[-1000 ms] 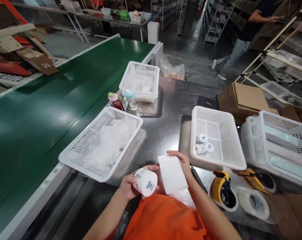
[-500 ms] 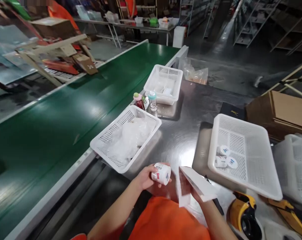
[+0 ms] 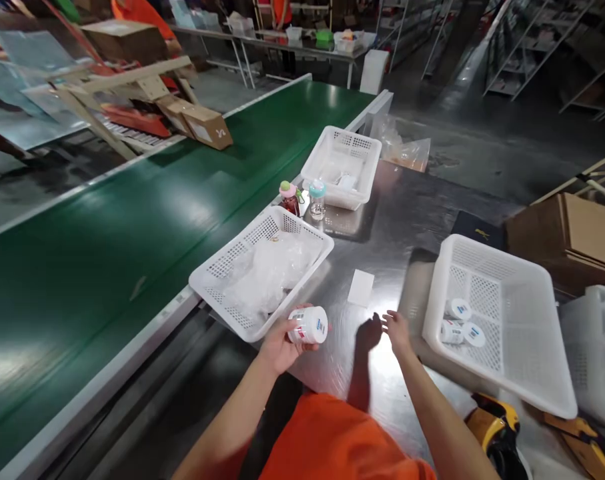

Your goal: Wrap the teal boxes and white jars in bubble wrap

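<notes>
My left hand [image 3: 278, 345] is wrapped round a white jar [image 3: 308, 325] with a barcode label on its flat end, held tilted near the front corner of a white basket [image 3: 217, 315]. That basket holds crumpled clear plastic bags [image 3: 269, 270]. My right hand [image 3: 395, 328] is over the metal table with its fingers apart and nothing in them. Just beyond its fingertips a small white card or sheet [image 3: 361, 288] lies on the table. On the right, a larger white basket [image 3: 532, 313] contains several similar white jars [image 3: 461, 309].
A green conveyor belt [image 3: 172, 207] runs along the left, carrying a cardboard box [image 3: 206, 125]. Two drinking bottles [image 3: 317, 201] stand before another white basket [image 3: 369, 175]. Yellow-and-black tape dispensers [image 3: 497, 427] sit at front right, cartons [image 3: 582, 233] behind.
My right hand has let go of the white folded sheet and opened; a white card now lies on the table. My left hand has shifted slightly left and up with the jar. Boxes slid along the belt.
</notes>
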Tool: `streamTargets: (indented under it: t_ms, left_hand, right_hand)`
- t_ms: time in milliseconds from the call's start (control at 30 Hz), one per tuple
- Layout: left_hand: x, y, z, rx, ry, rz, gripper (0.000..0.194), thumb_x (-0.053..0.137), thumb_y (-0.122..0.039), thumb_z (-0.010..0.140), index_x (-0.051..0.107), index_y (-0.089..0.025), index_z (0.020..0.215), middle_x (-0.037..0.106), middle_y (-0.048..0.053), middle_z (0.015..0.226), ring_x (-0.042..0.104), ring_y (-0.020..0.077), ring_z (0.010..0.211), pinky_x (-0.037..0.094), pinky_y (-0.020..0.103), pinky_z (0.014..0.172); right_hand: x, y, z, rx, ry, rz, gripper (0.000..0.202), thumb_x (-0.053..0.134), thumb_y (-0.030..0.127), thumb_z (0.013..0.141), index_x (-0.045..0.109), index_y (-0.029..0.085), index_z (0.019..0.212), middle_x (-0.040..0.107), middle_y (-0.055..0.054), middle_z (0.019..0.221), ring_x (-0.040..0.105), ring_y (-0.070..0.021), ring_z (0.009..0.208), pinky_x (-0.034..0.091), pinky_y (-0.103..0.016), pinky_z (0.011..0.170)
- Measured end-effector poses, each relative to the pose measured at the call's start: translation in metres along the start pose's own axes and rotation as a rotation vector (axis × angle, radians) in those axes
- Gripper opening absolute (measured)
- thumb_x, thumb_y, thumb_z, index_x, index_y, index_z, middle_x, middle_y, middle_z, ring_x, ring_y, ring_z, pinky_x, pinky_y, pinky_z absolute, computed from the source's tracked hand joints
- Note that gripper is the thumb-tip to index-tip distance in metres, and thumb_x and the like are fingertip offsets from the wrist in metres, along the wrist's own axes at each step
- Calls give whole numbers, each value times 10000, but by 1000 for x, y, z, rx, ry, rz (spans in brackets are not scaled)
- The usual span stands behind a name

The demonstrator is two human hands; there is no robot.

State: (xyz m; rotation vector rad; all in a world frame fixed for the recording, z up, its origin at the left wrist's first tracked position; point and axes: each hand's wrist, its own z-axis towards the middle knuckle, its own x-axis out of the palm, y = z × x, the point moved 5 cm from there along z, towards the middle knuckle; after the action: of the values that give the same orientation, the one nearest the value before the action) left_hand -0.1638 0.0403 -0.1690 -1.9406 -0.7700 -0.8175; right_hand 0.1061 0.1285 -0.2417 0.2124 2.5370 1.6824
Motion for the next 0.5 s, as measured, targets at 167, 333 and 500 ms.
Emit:
streamTargets:
  t_ms: [167,333,500]
  left_hand:
    - [6,51,11,-151,-138,-27,391,692,-285,702,632,-131,1057,716,76,857,666,209,670,539,296,532]
    - [32,105,22,-354,-59,86,293,575,-397,795,660,-122,845,679,56,723,658,186,704,515,281,667]
    - [1,2,31,221,-344,1119,301,506,-359,887,623,-179,1099,666,95,1056,631,251,1005,485,390,883]
  right_hand:
    - [22,22,-91,-194,230,-129,707,793,402,621,544,253,1265,547,-103,1347,552,-285,1183,483,-419,942]
    - [40,36,-135,-362,325,-426,699,797,375,665,537,288,1309,594,-97,1235,566,-308,1123,480,-444,947]
    - [-10,3,-116,-329,125,-574,656,740,491,677,533,258,1255,609,-94,1180,603,-268,964,530,-392,796]
